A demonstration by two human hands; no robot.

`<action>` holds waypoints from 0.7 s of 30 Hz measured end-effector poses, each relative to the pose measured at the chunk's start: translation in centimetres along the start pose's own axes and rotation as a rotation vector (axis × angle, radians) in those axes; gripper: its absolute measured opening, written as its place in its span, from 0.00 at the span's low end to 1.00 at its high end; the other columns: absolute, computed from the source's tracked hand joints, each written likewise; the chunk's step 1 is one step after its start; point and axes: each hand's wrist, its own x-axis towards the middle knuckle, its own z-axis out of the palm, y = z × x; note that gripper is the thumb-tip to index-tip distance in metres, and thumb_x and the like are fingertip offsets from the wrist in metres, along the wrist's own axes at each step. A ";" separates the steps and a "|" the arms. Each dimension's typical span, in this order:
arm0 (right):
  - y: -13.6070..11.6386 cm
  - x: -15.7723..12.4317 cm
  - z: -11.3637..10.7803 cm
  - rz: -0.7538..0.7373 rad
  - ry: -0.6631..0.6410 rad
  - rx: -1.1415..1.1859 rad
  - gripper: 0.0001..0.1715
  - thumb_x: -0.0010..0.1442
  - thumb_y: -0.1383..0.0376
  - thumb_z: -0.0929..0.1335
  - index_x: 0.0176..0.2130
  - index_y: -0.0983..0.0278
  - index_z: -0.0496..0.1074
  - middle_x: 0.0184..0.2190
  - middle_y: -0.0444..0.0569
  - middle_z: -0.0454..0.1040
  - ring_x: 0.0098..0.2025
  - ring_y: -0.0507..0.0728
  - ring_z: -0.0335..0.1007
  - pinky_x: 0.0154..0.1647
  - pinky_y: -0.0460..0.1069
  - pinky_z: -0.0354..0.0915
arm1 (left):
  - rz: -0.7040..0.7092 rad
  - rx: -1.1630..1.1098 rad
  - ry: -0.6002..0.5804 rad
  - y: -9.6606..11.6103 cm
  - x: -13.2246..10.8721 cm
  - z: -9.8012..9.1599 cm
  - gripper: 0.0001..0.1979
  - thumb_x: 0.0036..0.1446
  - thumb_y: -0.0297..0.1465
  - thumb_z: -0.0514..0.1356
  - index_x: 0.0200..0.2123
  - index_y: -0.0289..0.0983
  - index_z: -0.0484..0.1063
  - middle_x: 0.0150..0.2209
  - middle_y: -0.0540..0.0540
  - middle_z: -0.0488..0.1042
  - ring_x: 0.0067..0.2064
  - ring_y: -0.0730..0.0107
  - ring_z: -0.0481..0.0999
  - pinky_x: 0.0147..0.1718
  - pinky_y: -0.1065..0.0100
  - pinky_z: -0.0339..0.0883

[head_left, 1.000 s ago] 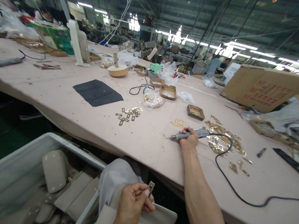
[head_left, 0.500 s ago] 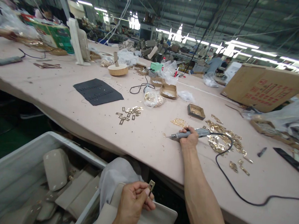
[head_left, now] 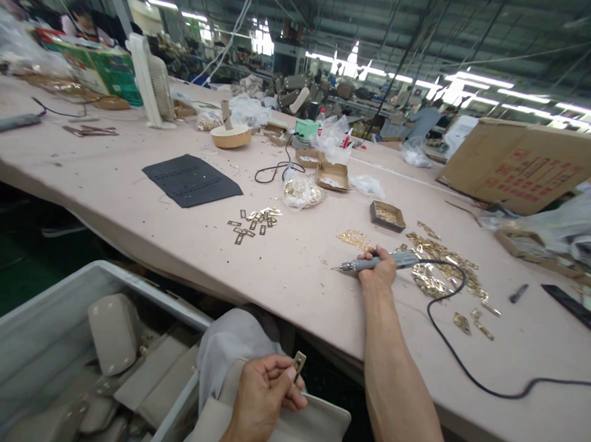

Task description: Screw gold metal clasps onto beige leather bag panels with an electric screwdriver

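Observation:
Over my lap, my left hand [head_left: 267,396] pinches a small gold metal plate [head_left: 299,362] with a slot in it. Beneath that hand lies a beige leather-like piece [head_left: 321,419] with a flap. My right hand [head_left: 378,269] is wrapped round a grey electric screwdriver [head_left: 357,265], held low over the table with its thin bit pointing left. Near the bit are a few tiny gold bits, probably screws, and a small gold pile [head_left: 355,239] lies just beyond. Right of the screwdriver spreads a heap of gold metal fittings [head_left: 443,267]; its black cord [head_left: 459,364] curves across the table.
A grey bin [head_left: 96,275] of beige pieces stands at my left. On the table are dark-framed metal plates [head_left: 252,225], a black sheet [head_left: 192,180], a small box of gold parts [head_left: 387,216], a plastic bag [head_left: 300,191], a fan [head_left: 151,85] and a large carton [head_left: 524,165].
My right hand and the screwdriver have shifted slightly right, and the bit is now apart from the tiny gold pieces. My left hand keeps its hold on the plate.

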 end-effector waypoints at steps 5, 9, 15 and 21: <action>-0.1 -0.1 0.2 -0.045 0.048 -0.001 0.11 0.56 0.73 0.68 0.31 0.63 0.61 0.25 0.38 0.66 0.20 0.47 0.61 0.18 0.43 0.67 | -0.001 0.005 0.013 -0.1 0.2 0.0 0.27 0.47 0.50 0.72 0.35 0.30 0.76 0.28 0.37 0.81 0.23 0.63 0.80 0.21 0.72 0.72; -0.2 -0.1 0.4 -0.108 0.092 0.007 0.12 0.56 0.74 0.69 0.31 0.63 0.62 0.25 0.39 0.67 0.20 0.48 0.61 0.18 0.43 0.67 | -0.009 0.007 0.012 0.0 0.1 0.1 0.27 0.47 0.50 0.72 0.35 0.30 0.75 0.28 0.37 0.81 0.22 0.63 0.80 0.20 0.72 0.72; -0.5 -0.2 0.5 -0.214 0.088 0.018 0.15 0.57 0.70 0.74 0.31 0.63 0.63 0.26 0.40 0.69 0.21 0.48 0.62 0.19 0.44 0.69 | 0.003 0.014 -0.003 0.3 0.0 0.2 0.27 0.47 0.50 0.72 0.34 0.29 0.76 0.28 0.37 0.80 0.23 0.63 0.80 0.21 0.72 0.72; -0.6 -0.4 0.5 -0.269 0.059 0.024 0.19 0.54 0.68 0.77 0.32 0.63 0.63 0.26 0.39 0.69 0.21 0.48 0.63 0.18 0.44 0.69 | 0.016 -0.010 -0.001 -0.3 0.0 0.0 0.27 0.48 0.50 0.73 0.34 0.30 0.77 0.28 0.38 0.80 0.22 0.63 0.80 0.20 0.72 0.72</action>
